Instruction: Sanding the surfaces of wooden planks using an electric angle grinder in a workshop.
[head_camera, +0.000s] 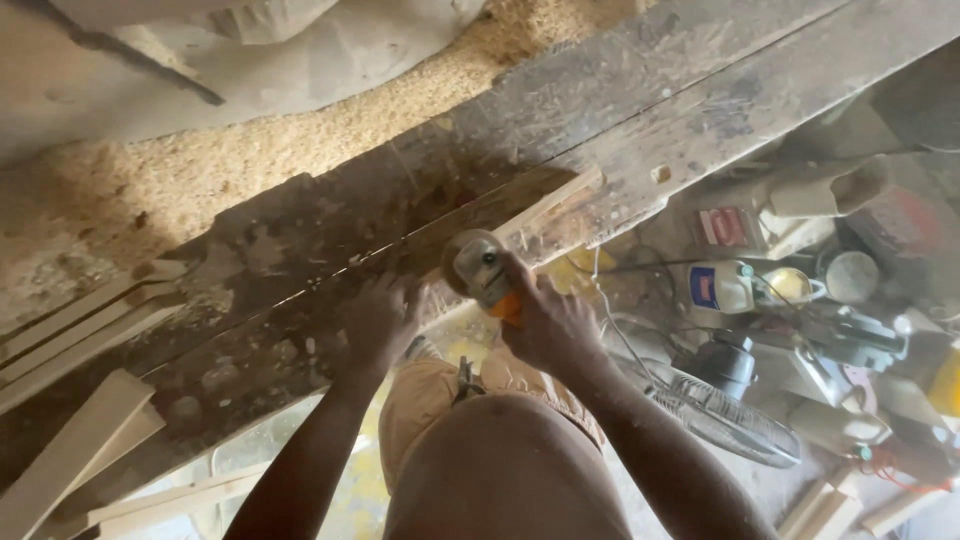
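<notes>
Nearest the camera, the right hand (548, 322) is clenched around an orange-bodied angle grinder (482, 270), fingers wrapped fully round its body with no gap showing. The grinder's head lies toward 10 o'clock from the hand, its round guard against the near end of a pale wood strip (548, 208).

The left hand (380, 318), at about 9 o'clock from the grinder, rests palm down on the workbench (300, 250). Its fingers are loosely spread and flat on the dark board, gripping nothing; whether the fingertips reach the strip's near end cannot be told through the blur.

The wood strip lies on the bench just beyond both hands. Its long axis runs from the grinder up toward 2 o'clock, the far end pointing at the bench's far edge.

At 3 o'clock, below the bench, the floor holds a clutter of bottles and a fan (725, 405). At 8 o'clock, light planks (75, 440) lean by the bench end. Farthest off, toward 11 o'clock, a bank of sawdust (250, 150) lies behind the bench.
</notes>
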